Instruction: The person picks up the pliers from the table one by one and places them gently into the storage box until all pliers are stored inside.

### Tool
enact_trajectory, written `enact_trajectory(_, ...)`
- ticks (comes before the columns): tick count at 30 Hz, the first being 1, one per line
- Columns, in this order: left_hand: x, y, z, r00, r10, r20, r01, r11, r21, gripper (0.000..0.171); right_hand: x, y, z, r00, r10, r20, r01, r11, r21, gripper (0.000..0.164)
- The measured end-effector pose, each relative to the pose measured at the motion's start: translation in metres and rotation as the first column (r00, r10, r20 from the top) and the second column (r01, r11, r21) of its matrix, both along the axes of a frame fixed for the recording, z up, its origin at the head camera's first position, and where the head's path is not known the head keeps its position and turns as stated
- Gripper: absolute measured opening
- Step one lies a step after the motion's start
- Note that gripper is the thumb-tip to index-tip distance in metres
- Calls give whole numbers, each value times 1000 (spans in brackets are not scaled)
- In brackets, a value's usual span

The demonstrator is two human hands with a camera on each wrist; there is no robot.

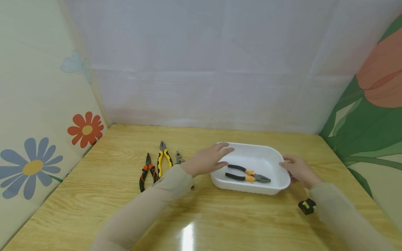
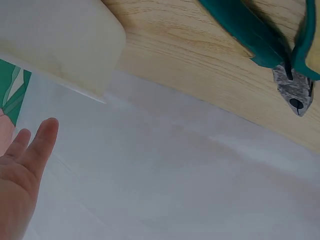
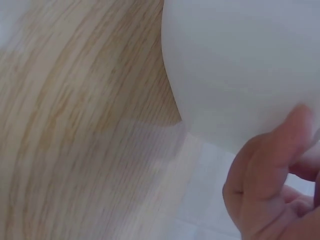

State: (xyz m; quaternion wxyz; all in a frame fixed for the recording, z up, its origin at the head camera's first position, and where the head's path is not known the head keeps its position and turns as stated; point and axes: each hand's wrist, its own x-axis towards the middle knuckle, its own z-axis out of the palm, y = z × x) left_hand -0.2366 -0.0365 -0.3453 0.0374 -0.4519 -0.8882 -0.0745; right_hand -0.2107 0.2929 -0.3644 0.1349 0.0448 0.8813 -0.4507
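Note:
A white plastic basin (image 1: 251, 188) stands on the table, with black-and-orange combination pliers (image 1: 249, 177) lying inside. At its left end is my left hand (image 1: 208, 158), fingers extended over the rim; in the left wrist view the visible fingers (image 2: 42, 145) are straight and apart from the basin wall. My right hand (image 1: 299, 170) grips the basin's right end by the rim. Its bent fingers (image 3: 265, 170) meet the outer wall in the right wrist view. Partly behind my left arm are green-handled pliers (image 2: 295, 90).
Left of the basin lie red-and-black long-nose pliers (image 1: 148, 169) and yellow-and-black pliers (image 1: 163, 157), partly covered by the left sleeve. A black tape measure (image 1: 306, 206) sits beside the right sleeve. The wooden table (image 1: 94, 195) ends at a white cloth backdrop (image 1: 201, 97).

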Motion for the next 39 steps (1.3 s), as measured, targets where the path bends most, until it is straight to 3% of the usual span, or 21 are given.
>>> enact_trajectory(9, 9, -23, -4, 1000, -30, -9, 31, 995, 98, 54, -4, 5, -3, 999, -23, 42, 24, 999, -35, 56)
enact_trajectory(19, 18, -37, -7, 998, 52, 29, -55, 992, 110, 57, -6, 6, -3, 998, -28, 59, 32, 998, -54, 58)
enact_trajectory(33, 29, -66, -11, 989, 147, -27, -140, 975, 172, 58, -6, 6, -4, 997, -37, 65, 41, 998, -56, 59)
enact_trajectory(39, 31, -77, -14, 986, 157, -63, -143, 972, 185, 57, -6, 6, -5, 998, -34, 56, 37, 997, -65, 58)
